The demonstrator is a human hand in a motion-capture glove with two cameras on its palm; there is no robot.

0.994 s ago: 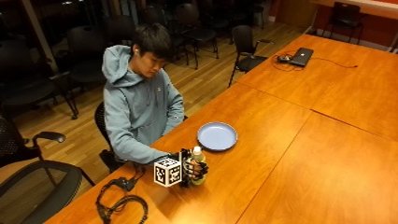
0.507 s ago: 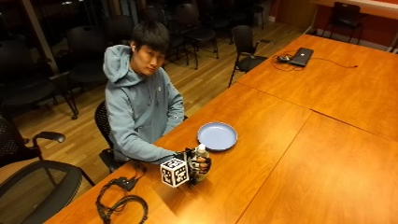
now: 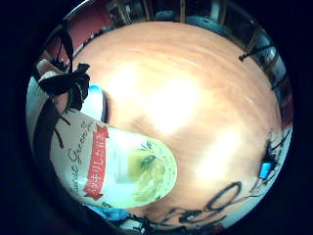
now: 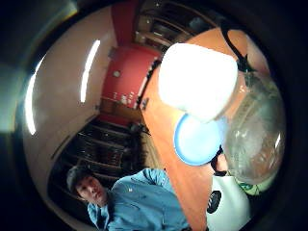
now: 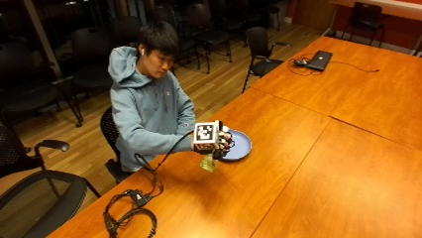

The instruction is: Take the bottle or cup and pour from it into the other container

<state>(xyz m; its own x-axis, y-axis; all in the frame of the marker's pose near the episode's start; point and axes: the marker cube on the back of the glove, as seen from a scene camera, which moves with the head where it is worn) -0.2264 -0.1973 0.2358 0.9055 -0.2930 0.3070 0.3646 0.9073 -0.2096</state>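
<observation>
Black-gloved right hand clamping clear plastic green-tea bottle, lifting it off orange wooden table, tilting beside round blue plate. White cap appearing still on: likely nothing pouring. Plate being shallow, fast tilt risking spill.

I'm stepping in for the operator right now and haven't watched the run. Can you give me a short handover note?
Right hand: grips the bottle, lifted off the table beside the blue plate.
Bottle: green-tea label, white cap on; the cap end points toward the plate in the thumb side palm view.
Done: bottle picked up and carried to the plate.
Left: nothing poured yet; plate looks empty. The cap probably has to come off before pouring.
</observation>
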